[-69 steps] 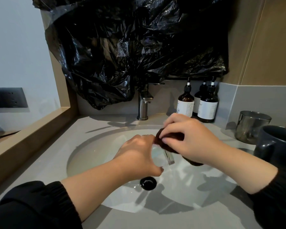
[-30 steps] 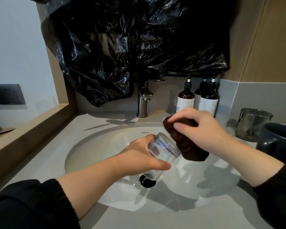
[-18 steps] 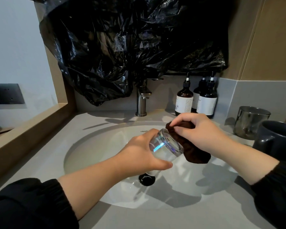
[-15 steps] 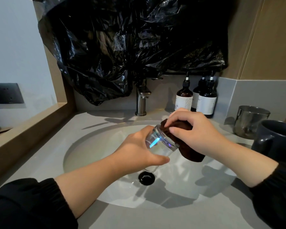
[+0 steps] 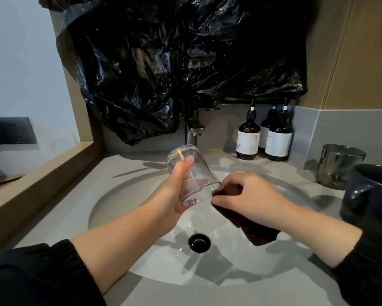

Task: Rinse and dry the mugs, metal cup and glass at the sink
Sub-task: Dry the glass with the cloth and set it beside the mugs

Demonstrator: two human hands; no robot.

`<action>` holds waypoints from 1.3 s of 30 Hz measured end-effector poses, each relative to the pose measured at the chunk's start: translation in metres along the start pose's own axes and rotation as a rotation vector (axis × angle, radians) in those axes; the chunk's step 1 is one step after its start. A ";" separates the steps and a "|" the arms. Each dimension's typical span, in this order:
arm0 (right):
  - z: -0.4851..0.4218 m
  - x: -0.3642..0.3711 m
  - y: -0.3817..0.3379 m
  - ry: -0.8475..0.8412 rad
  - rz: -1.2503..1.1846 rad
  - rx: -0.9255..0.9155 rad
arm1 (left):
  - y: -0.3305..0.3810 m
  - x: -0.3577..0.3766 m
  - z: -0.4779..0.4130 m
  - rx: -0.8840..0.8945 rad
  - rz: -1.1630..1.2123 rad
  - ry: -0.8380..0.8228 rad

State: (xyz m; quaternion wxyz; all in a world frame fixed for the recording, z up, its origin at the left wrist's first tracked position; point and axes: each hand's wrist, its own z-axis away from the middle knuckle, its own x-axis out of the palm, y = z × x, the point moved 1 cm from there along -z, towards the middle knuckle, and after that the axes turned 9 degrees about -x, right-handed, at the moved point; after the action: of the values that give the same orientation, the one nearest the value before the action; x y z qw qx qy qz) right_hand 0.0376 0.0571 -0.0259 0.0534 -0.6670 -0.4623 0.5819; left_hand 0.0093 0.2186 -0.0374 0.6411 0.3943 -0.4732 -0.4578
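My left hand [image 5: 173, 191] grips a clear glass [image 5: 192, 173] over the white sink basin [image 5: 123, 195], tilted with its thick base up and away and its mouth facing down toward me. My right hand [image 5: 249, 196] holds a dark brown cloth [image 5: 258, 231] bunched against the rim of the glass. On the counter at the right stand a metal cup [image 5: 337, 165] and, nearer to me, a dark mug [image 5: 371, 195] cut off by the frame edge.
The tap [image 5: 193, 131] rises behind the basin, with no water visible from it. Three brown pump bottles [image 5: 265, 138] stand at the back right. A black plastic bag [image 5: 174, 62] covers the wall above. The drain [image 5: 199, 242] is below my hands. A wooden ledge [image 5: 37, 186] borders the left.
My left hand has turned the glass so its base now points up and away. My right hand with the cloth has moved from the base down to the rim.
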 end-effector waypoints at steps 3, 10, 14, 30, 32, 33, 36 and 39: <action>-0.001 0.011 -0.006 0.071 0.201 -0.061 | -0.003 0.000 -0.004 -0.035 -0.036 0.010; -0.009 0.002 0.004 0.182 0.428 -0.194 | -0.010 -0.006 -0.011 -0.159 -0.071 -0.207; -0.008 -0.011 0.010 0.110 0.519 -0.228 | -0.005 -0.016 -0.014 -0.075 -0.140 -0.198; -0.011 -0.021 0.012 0.007 0.510 -0.231 | -0.009 -0.009 -0.007 -0.205 -0.217 -0.063; -0.011 -0.028 0.016 0.021 0.202 -0.026 | -0.008 -0.010 -0.008 -0.189 -0.180 0.005; -0.010 -0.031 0.019 0.049 0.070 0.061 | -0.007 -0.010 -0.008 -0.181 -0.149 0.028; -0.010 -0.033 0.021 0.106 -0.559 0.299 | -0.006 -0.010 -0.007 -0.151 -0.088 0.075; -0.008 -0.029 0.017 0.022 -0.945 0.339 | -0.007 -0.008 -0.008 -0.146 -0.076 0.099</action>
State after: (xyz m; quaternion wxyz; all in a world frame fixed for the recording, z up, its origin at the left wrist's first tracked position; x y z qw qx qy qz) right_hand 0.0564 0.0317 -0.0127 0.4234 -0.3729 -0.6122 0.5540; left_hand 0.0144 0.2251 -0.0480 0.6728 0.3863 -0.3911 -0.4951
